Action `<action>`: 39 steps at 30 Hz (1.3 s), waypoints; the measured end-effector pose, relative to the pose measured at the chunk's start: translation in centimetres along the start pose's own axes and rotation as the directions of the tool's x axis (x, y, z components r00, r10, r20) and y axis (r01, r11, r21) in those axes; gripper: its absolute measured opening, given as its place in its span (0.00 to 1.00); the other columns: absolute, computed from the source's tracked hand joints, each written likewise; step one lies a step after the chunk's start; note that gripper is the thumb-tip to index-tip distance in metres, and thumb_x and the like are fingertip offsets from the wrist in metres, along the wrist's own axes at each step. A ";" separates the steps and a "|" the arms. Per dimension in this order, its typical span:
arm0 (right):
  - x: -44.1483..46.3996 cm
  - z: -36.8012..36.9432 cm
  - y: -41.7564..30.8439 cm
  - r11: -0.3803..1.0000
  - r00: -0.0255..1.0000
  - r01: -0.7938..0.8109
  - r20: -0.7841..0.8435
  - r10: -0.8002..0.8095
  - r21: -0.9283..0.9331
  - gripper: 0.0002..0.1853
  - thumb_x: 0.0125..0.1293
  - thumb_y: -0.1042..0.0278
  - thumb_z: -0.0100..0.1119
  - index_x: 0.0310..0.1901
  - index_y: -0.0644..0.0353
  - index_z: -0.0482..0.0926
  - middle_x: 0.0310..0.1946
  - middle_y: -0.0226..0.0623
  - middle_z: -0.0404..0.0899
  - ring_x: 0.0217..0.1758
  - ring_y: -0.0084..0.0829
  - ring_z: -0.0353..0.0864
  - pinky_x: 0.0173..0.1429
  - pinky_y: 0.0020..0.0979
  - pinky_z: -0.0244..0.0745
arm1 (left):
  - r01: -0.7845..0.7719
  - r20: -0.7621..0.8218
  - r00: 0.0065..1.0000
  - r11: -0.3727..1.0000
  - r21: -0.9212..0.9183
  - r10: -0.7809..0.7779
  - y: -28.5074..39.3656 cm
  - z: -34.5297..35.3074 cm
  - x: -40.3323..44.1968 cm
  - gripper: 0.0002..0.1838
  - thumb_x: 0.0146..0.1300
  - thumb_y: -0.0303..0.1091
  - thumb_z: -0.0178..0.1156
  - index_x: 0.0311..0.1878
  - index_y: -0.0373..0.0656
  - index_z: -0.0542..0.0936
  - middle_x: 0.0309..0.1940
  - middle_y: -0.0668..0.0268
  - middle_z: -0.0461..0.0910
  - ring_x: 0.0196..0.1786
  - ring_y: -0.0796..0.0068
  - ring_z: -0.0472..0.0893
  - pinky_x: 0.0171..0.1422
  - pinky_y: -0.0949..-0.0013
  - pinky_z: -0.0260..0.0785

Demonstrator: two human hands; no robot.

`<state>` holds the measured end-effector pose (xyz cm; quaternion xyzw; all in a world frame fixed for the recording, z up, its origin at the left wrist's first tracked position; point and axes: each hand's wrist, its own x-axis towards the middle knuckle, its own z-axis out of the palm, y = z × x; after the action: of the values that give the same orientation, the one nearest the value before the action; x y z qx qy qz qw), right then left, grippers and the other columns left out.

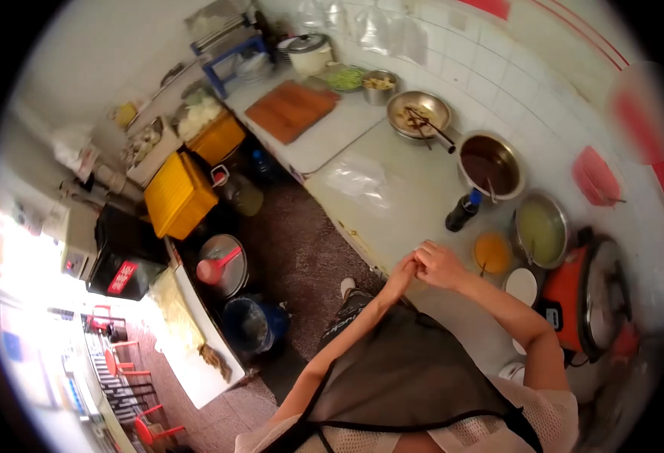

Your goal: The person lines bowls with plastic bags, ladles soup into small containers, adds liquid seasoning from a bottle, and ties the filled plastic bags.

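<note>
My left hand (401,275) and my right hand (439,266) meet in front of my dark apron (415,370), over the edge of the pale counter (381,219). Both are closed, with the fingers bent and pressed together. Whatever is between them, if anything, is hidden. Just beyond them stands a dark bottle with a blue cap (462,211). To the right of the bottle is a container of orange-yellow food (492,252) with a spoon in it. A clear plastic bag (357,180) lies flat on the counter farther off.
Along the tiled wall stand a pan with chopsticks (443,113), a pot of dark liquid (514,155), a bowl of greenish liquid (564,219) and an orange rice cooker (566,298). A brown board (290,109) lies farther back. A blue bucket (275,325) stands at left.
</note>
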<state>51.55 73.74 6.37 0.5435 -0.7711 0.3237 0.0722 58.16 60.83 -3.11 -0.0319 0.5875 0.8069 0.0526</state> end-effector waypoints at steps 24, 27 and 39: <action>13.8 19.7 25.4 0.566 0.448 -0.775 -0.387 0.806 0.280 0.09 0.53 0.65 0.66 0.31 0.63 0.81 0.24 0.38 0.77 0.29 0.36 0.74 0.36 0.36 0.69 | -0.021 -0.434 0.736 0.658 0.753 0.520 8.7 -29.3 21.4 0.03 0.57 0.27 0.59 0.33 0.37 0.80 0.30 0.58 0.76 0.32 0.62 0.73 0.40 0.63 0.66; 11.1 15.3 22.1 0.708 0.569 -0.705 -0.557 0.605 0.049 0.10 0.56 0.65 0.64 0.33 0.63 0.81 0.27 0.40 0.76 0.32 0.38 0.74 0.37 0.36 0.69 | 0.025 -0.359 0.779 0.546 0.838 0.515 7.4 -34.6 29.7 0.04 0.57 0.27 0.58 0.33 0.37 0.80 0.34 0.54 0.77 0.37 0.55 0.74 0.43 0.58 0.66; 6.4 8.3 13.7 0.668 0.555 -0.719 -0.418 0.719 0.195 0.14 0.53 0.63 0.67 0.26 0.65 0.74 0.23 0.39 0.71 0.27 0.32 0.71 0.32 0.32 0.66 | 0.174 -0.086 0.984 0.931 0.320 -0.154 6.8 -10.3 17.5 0.19 0.58 0.41 0.65 0.45 0.36 0.80 0.37 0.63 0.81 0.36 0.76 0.80 0.41 0.72 0.73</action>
<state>38.84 66.61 -2.96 0.0881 -0.8841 0.4445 0.1143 39.83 49.82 -1.83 -0.0958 0.7094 0.6900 0.1068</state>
